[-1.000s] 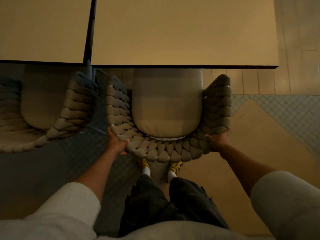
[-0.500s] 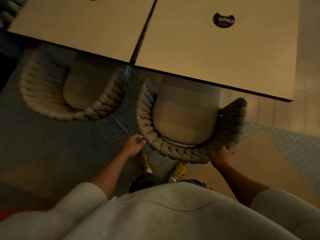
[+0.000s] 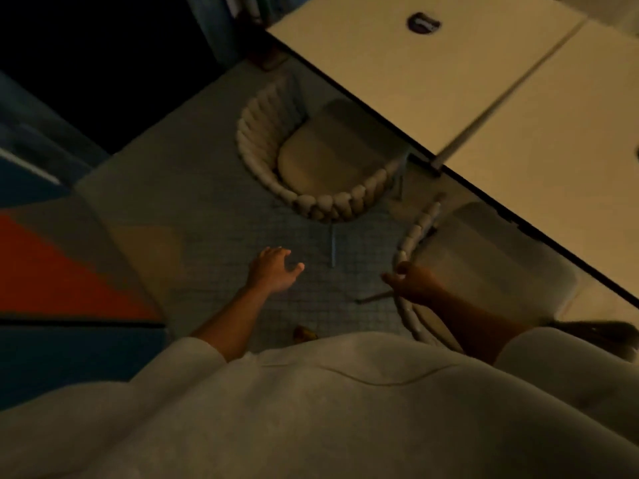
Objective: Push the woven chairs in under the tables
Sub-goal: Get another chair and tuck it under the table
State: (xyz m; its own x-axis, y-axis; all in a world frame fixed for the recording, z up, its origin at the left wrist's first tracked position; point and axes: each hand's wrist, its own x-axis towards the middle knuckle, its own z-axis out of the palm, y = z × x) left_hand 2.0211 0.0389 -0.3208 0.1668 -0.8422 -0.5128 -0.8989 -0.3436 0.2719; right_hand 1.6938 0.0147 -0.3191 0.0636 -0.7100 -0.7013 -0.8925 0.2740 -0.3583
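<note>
Head view, dim warm light, some motion blur.

Nearest: pale loose sweatshirt (image 3: pixel 311 409) fills the lower frame. The toe of a yellow shoe (image 3: pixel 304 332) shows just past its hem.

Left hand (image 3: pixel 273 271): grip spread, fingers loosely apart, holding nothing. It hovers over the grey small-tiled floor (image 3: pixel 193 202), apart from both chairs.

Right hand (image 3: pixel 413 285): it lies on the back rim of the near woven chair (image 3: pixel 491 271), which has a thick beige rope-weave back and a pale padded seat. The fingertips reach past the rim on the left. The hand is blurred, so I cannot tell whether the grip closes round the weave or only rests on it.

Near woven chair: the front of its seat lies under the edge of the right surface (image 3: pixel 560 160), a pale square tabletop with a dark rim. One thin chair leg (image 3: pixel 373 298) shows on the floor below the right hand.

Far woven chair (image 3: pixel 328 160), same make: its seat front is tucked under the left surface (image 3: pixel 432 84), a matching pale top. Its curved back stands out over the tiles. The two surfaces sit edge to edge. The left surface carries a dark round sticker (image 3: pixel 423 23), text unreadable.
</note>
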